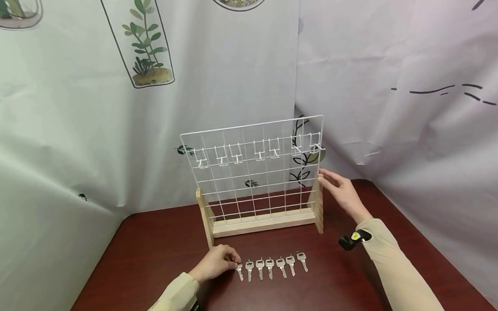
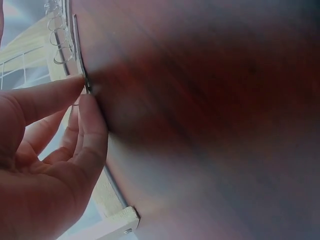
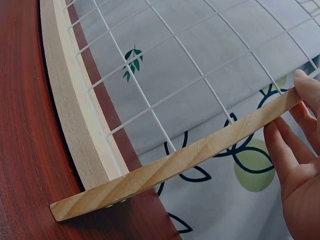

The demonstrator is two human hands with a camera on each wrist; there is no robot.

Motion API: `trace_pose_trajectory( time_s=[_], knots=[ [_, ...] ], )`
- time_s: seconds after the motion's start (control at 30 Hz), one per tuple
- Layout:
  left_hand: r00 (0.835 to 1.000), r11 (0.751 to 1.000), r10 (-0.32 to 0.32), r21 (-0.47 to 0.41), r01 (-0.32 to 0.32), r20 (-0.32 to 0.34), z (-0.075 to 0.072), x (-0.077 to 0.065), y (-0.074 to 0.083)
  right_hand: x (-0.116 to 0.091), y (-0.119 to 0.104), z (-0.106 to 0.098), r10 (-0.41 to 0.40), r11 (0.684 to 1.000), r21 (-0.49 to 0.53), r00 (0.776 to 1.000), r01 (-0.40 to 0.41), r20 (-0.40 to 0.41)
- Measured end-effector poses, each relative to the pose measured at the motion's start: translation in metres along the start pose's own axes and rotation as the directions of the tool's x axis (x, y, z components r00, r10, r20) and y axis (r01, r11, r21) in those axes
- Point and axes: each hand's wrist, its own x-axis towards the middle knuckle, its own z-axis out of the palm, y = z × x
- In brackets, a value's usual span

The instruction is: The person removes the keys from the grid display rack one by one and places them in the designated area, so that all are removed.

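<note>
My left hand [image 1: 216, 261] is low over the table, pinching the head of the leftmost key [image 1: 240, 273] between thumb and fingertips. To its right, several more silver keys [image 1: 270, 268] lie in a row, heads toward the rack; small rings on them show in the left wrist view. Behind the row stands a white wire grid rack on a wooden base [image 1: 263, 224]. Several white hooks [image 1: 259, 156] hang across its upper part. At the rack's right side, my right hand [image 1: 343, 194] grips the top of the wooden side post [image 3: 175, 157] between thumb and fingers.
The dark red table [image 1: 161, 263] carries the rack near its back edge. A pale curtain [image 1: 236, 81] with printed plants hangs close behind and at both sides. The left wooden post [image 1: 206, 218] stands just beyond my left hand.
</note>
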Motion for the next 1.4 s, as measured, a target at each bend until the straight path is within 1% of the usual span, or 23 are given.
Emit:
trace_pose_trajectory(
  time_s=[0.07, 0.27, 0.33, 0.5, 0.6, 0.73, 0.9, 1.17, 1.3, 1.4],
  knots=[
    [1.000, 1.000, 0.004, 0.001, -0.004, 0.007, 0.000, 0.000, -0.001, 0.002, 0.005, 0.000, -0.008, 1.000, 0.009, 1.000, 0.008, -0.002],
    [0.999, 1.000, 0.018, 0.024, -0.019, 0.034, -0.002, 0.005, -0.004, 0.012, 0.032, -0.002, 0.000, 0.999, 0.043, 1.000, 0.000, -0.009],
    [0.999, 0.999, 0.027, 0.029, -0.028, 0.041, -0.003, 0.007, -0.005, 0.014, 0.036, -0.003, 0.000, 0.999, 0.033, 1.000, 0.001, -0.018],
    [0.996, 0.998, 0.051, 0.030, -0.054, 0.079, -0.005, 0.010, -0.003, 0.012, 0.036, -0.005, -0.003, 1.000, 0.010, 0.999, 0.004, -0.032],
    [0.994, 0.998, 0.053, 0.040, -0.057, 0.093, -0.008, 0.010, -0.002, 0.013, 0.034, -0.004, 0.000, 1.000, 0.009, 1.000, 0.000, -0.031],
    [0.996, 0.998, 0.040, 0.043, -0.044, 0.082, -0.011, 0.010, -0.001, 0.016, 0.031, -0.003, -0.008, 1.000, 0.025, 0.999, 0.009, -0.036],
    [0.996, 1.000, 0.016, 0.014, -0.018, 0.088, -0.013, 0.010, -0.003, 0.017, 0.028, -0.003, -0.006, 0.999, 0.031, 0.999, 0.007, -0.036],
    [0.994, 0.997, -0.004, -0.073, 0.012, 0.107, -0.012, 0.003, -0.010, 0.015, 0.032, -0.001, -0.003, 0.999, 0.042, 1.000, 0.004, -0.022],
    [0.997, 0.994, -0.022, -0.109, 0.030, 0.076, -0.016, -0.004, -0.014, 0.015, 0.034, 0.000, 0.000, 1.000, 0.031, 1.000, 0.000, -0.017],
    [0.998, 0.992, -0.043, -0.119, 0.049, 0.045, -0.020, -0.013, -0.017, 0.013, 0.034, -0.002, 0.025, 1.000, 0.017, 1.000, -0.025, -0.002]
  ],
)
